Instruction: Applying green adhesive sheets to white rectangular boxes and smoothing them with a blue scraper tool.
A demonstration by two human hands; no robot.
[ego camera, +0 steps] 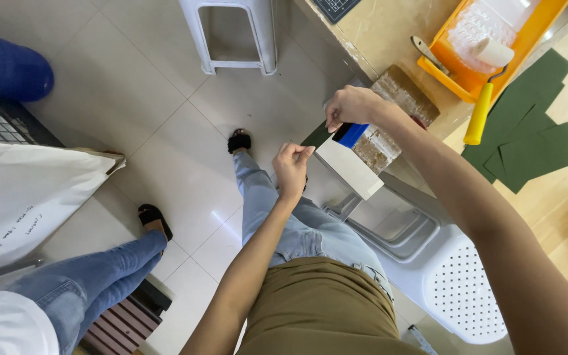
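My left hand [291,169] pinches one end of a small dark green strip [317,136]. My right hand [351,106] grips a tool with a blue part [350,134] against the strip's other end, just above a pale rectangular board [350,169]. Both hands hover over the floor and my jeans-clad legs, beside the wooden table [560,190].
An orange paint tray [534,33] with a yellow-handled roller [480,108] and several dark green sheets [527,141] lie on the table. White plastic stools [235,36] and a perforated white chair [458,283] stand close. Another seated person's legs [93,276], a white bag [27,197] and a blue container [4,66] are at left.
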